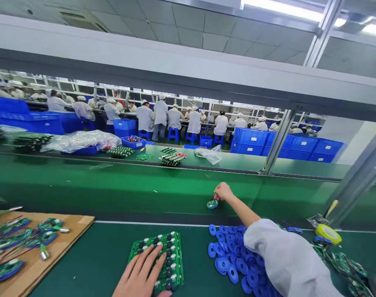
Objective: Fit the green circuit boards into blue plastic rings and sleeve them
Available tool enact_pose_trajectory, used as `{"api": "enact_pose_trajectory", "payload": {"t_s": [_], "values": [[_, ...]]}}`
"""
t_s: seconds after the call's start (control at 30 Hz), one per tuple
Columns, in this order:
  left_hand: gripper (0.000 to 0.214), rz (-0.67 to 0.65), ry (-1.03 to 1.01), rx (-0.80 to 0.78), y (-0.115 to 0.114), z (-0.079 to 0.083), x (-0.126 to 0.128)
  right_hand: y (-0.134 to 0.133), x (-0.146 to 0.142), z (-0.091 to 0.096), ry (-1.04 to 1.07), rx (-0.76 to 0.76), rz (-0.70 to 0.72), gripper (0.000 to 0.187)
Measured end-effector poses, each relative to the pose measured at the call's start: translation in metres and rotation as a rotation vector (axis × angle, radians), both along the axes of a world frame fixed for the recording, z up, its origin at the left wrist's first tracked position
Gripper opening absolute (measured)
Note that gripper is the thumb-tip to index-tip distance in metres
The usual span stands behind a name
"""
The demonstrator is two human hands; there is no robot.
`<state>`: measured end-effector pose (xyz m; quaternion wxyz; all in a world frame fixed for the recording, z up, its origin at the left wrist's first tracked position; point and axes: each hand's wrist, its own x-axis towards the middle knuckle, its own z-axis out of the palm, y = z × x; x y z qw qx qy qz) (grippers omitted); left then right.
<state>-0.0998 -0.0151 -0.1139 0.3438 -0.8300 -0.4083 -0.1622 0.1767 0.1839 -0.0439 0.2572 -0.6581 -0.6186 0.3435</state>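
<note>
Over a dozen co-workers [160,115] in white coats and caps line a far workbench, seen through a long gap beneath a grey overhead beam [163,70]; they are too small and overlapping to count exactly, and tiled ceiling panels cover the factory room above. Stacked blue plastic crates [287,144] stand near them. Closer, a green counter [129,185] crosses the whole view, carrying clear plastic bags and small batches of boards. Nearest, a cardboard sheet [36,251] at left, cut off by the frame edge, holds several wired boards with blue rings. At centre lies a green circuit-board panel [172,255] with rows of round black parts, partly covered by the left hand [141,270], which rests flat and relaxed on it, wrist cut off below. Dozens of blue rings [234,260] lie heaped to its right, partly hidden under a white sleeve [287,260]. The right hand [223,192], stretched forward, is pinched closed on a small green board [212,204], half hidden by its fingers. A yellow tape roll [328,234] sits at far right.
</note>
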Motion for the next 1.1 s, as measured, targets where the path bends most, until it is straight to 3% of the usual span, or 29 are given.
{"api": "enact_pose_trajectory", "payload": {"t_s": [0.17, 0.33, 0.47, 0.57, 0.67, 0.77, 0.97, 1.1], "values": [[0.052, 0.074, -0.052, -0.047, -0.001, -0.008, 0.001, -0.012, -0.024, 0.009, 0.229, -0.115, 0.163, 0.025], [0.051, 0.124, -0.089, -0.087, -0.001, -0.014, 0.000, -0.057, -0.052, 0.023, 0.459, -0.174, 0.333, 0.016], [0.043, 0.140, -0.122, -0.064, -0.006, -0.008, -0.003, -0.099, -0.070, 0.028, 0.600, -0.209, 0.408, 0.011], [0.036, 0.084, -0.375, -0.113, -0.016, 0.004, 0.000, -0.124, -0.078, 0.026, 0.664, -0.211, 0.397, 0.022], [0.025, -0.071, -0.667, -0.232, -0.029, 0.015, 0.013, -0.137, -0.081, 0.020, 0.681, -0.204, 0.357, 0.024], [0.021, -0.189, -0.799, -0.400, -0.038, 0.019, 0.028, -0.142, -0.077, 0.010, 0.664, -0.219, 0.314, 0.024], [0.026, -0.206, -0.799, -0.446, -0.046, 0.015, 0.046, -0.156, -0.061, -0.023, 0.592, -0.249, 0.225, 0.024], [0.017, -0.207, -0.708, -0.568, -0.047, 0.008, 0.053, -0.170, -0.059, -0.047, 0.507, -0.261, 0.223, 0.023]]}}
